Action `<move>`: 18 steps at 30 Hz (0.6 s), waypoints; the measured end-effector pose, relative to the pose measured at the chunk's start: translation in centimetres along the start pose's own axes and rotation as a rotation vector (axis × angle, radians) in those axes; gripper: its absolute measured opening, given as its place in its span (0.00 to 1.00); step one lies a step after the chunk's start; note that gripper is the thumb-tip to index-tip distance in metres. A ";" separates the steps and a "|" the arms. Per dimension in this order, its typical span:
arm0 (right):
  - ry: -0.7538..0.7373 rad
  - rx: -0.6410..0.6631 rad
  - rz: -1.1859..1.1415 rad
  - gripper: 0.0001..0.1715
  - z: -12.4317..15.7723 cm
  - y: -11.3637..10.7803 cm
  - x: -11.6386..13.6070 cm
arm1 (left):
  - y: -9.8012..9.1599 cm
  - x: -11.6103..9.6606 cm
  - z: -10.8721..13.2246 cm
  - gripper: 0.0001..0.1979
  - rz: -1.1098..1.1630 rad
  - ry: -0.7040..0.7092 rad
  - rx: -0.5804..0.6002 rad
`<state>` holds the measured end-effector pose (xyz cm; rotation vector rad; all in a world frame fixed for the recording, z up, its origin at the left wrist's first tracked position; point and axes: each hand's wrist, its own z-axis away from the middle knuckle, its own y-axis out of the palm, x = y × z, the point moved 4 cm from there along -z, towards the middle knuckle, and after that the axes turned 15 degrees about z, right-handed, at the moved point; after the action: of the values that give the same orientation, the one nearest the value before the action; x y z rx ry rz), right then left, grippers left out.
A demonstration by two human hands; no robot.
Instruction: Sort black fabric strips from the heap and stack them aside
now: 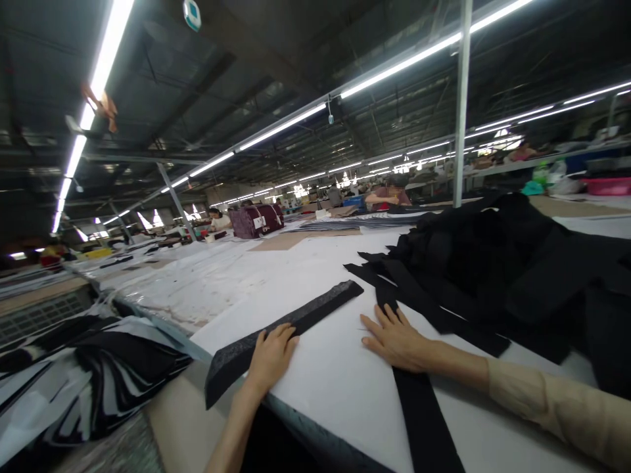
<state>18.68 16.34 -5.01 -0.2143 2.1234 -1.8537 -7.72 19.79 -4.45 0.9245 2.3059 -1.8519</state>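
at the long white-topped table (335,401): two black strips lay flat on it, right in front of the person.
first strip: the black fabric strip (318,314) ran diagonally across the table's near edge, its far end pointing toward the pile.
left hand (271,358): open and palm down on that strip, fingers loosely together, pressing rather than gripping.
right hand (397,338): spread open and flat, lying across the second black strip (419,414), not holding it.
next to that: a heap of black fabric (483,263) sat just past the right hand.
sleeve: a beige sleeve (557,401) covered the right forearm.
off the table's left side: a stack of black-and-white patterned fabric (98,368).
way down the hall: a co-worker (389,195) sat at the same table, under rows of fluorescent lights (280,128).
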 end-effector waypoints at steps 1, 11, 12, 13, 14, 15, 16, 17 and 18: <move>-0.134 0.012 -0.057 0.36 -0.1 0.0 0.1 | -0.9 0.5 0.4 0.19 -0.025 -0.004 -0.023; -0.305 -0.223 0.043 0.28 -5.6 1.2 -9.8 | -2.5 -0.6 -0.1 0.06 -0.017 0.011 -0.186; -0.239 -0.259 0.103 0.27 -5.9 1.6 -11.3 | -1.9 -1.7 -0.6 0.08 0.025 0.059 -0.153; -0.170 -0.299 0.158 0.27 -6.0 1.9 -12.6 | -1.2 -2.9 -1.2 0.10 0.056 0.105 -0.116; -0.111 -0.330 0.201 0.28 -6.1 2.1 -13.5 | -0.5 -4.1 -1.8 0.11 0.075 0.143 -0.081; -0.063 -0.352 0.229 0.28 -6.0 2.3 -14.2 | 0.2 -5.2 -2.4 0.12 0.086 0.176 -0.048; -0.030 -0.366 0.237 0.29 -6.0 2.2 -14.6 | 0.9 -6.2 -3.1 0.13 0.093 0.201 -0.022; -0.008 -0.375 0.226 0.29 -6.0 2.1 -14.7 | 1.6 -7.1 -3.7 0.13 0.098 0.218 0.000; 0.005 -0.384 0.201 0.29 -6.0 1.7 -14.5 | 2.3 -7.8 -4.3 0.13 0.100 0.225 0.013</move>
<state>30.53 26.76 -4.06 -0.0773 2.3900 -1.3290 1.14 20.67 -2.22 1.2867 2.3188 -1.8095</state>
